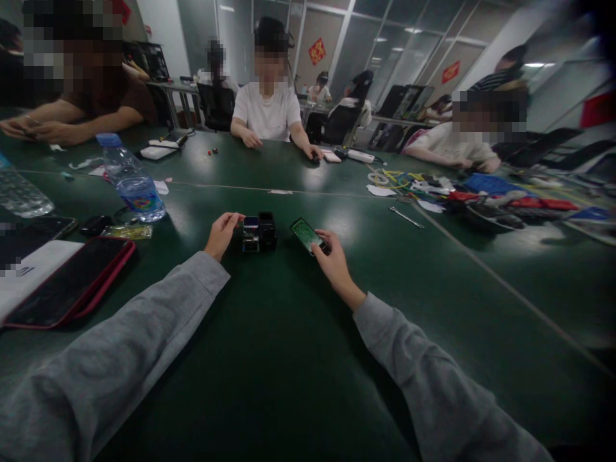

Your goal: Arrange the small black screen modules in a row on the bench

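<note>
Two small black devices stand side by side on the dark green table [269, 321]: one with a bluish screen [251, 224] on the left, a taller black one [267, 231] on the right. My left hand [222, 234] is at the left edge of the pair, its fingers pinched together; what they hold, if anything, is too small to make out. To the right, my right hand [332, 256] grips a phone [305, 234] with a lit green screen. Its thumb lies on the lower part of the screen.
At the left are a water bottle [135, 183], a phone in a red case [72, 279] and a small yellow packet [128, 231]. A wrench [407, 217] and tangled cables [418, 183] lie at the right. Several people sit around, one in a white shirt [267, 112] opposite.
</note>
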Action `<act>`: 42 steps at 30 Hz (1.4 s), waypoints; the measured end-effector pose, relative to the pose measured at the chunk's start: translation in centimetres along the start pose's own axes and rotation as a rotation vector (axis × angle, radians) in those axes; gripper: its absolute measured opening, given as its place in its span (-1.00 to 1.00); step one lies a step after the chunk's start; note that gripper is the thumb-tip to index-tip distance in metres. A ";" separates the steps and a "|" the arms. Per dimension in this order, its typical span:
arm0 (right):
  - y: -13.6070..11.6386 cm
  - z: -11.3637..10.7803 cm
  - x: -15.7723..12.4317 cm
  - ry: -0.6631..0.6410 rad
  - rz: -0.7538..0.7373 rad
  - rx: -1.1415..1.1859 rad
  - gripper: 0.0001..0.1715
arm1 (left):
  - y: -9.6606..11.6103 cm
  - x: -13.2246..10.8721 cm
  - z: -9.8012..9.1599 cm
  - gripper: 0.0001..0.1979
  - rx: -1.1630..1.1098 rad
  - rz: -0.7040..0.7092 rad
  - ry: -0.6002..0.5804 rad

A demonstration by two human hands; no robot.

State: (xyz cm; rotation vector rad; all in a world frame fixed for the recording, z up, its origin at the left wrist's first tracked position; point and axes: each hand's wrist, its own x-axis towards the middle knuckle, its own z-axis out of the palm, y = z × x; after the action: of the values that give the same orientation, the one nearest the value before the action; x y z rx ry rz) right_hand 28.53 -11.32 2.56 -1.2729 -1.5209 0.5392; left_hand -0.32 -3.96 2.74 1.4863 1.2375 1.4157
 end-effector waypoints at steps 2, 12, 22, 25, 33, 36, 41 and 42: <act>-0.1 0.0 0.0 -0.005 -0.009 -0.010 -0.56 | -0.2 0.0 0.0 -0.70 0.002 -0.004 0.001; -0.7 -0.1 -0.1 -0.032 -0.079 -0.037 -0.58 | -0.1 0.0 -0.1 -0.69 -0.015 0.000 -0.007; -0.6 -0.1 -0.2 -0.035 -0.145 -0.162 -0.57 | 0.0 -0.1 0.0 -0.69 -0.012 0.000 -0.010; -0.7 -0.1 -0.2 -0.025 -0.157 -0.195 -0.58 | 0.1 -0.1 0.0 -0.70 0.000 -0.002 -0.004; -0.3 0.0 -0.4 0.027 -0.059 -0.192 -0.40 | 0.0 0.0 0.0 -0.71 -0.005 0.005 -0.010; -0.2 0.2 -0.4 0.041 -0.081 -0.286 -0.35 | -0.1 0.0 0.0 -0.71 -0.010 0.009 -0.007; -1.2 0.4 -0.4 -0.054 -0.264 -0.544 -0.35 | 0.0 -0.1 0.0 -0.71 -0.002 0.005 -0.011; -1.6 0.5 -0.5 -0.086 -0.286 -0.576 -0.34 | 0.1 -0.1 0.0 -0.71 0.002 0.003 -0.008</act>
State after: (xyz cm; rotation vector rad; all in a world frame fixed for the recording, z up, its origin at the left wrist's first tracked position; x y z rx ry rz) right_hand 27.29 -12.16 3.51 -1.4293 -1.9747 -0.0432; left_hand -0.33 -4.10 2.76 1.4945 1.2327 1.4089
